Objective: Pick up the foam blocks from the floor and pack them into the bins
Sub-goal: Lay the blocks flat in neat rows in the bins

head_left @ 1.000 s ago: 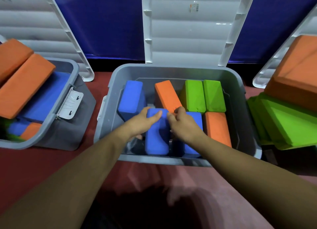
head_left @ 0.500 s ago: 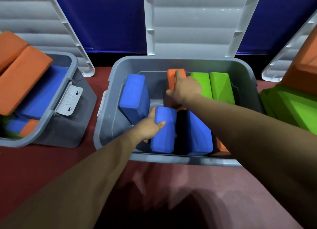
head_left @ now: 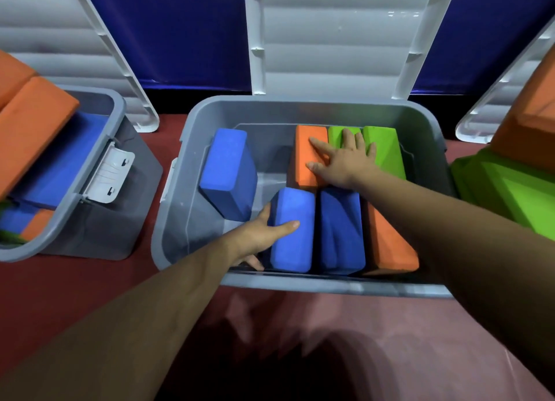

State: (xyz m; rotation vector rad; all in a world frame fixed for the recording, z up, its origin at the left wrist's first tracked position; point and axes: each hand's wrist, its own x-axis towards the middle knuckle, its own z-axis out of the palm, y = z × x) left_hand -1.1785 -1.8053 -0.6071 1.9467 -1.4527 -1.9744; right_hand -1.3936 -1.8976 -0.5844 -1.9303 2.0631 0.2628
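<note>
The grey middle bin (head_left: 192,130) stands open on the red floor and holds several foam blocks. My left hand (head_left: 261,235) grips the near blue block (head_left: 295,244) at its left side, thumb on top. Next to it lie a darker blue block (head_left: 341,229) and an orange block (head_left: 390,247). My right hand (head_left: 345,160) lies flat with spread fingers on the far orange block (head_left: 304,172) and two green blocks (head_left: 387,151). Another blue block (head_left: 228,166) leans tilted at the bin's left.
A left bin (head_left: 117,121) holds orange and blue blocks, one orange block (head_left: 27,133) sticking above its rim. At the right edge sit stacked green blocks (head_left: 510,190) under an orange one (head_left: 531,118). White lids (head_left: 330,40) lean on the blue wall behind.
My right hand has flattened from the far orange block's top onto the orange and green blocks. The left hand stays on the near blue block. The view has moved closer.
</note>
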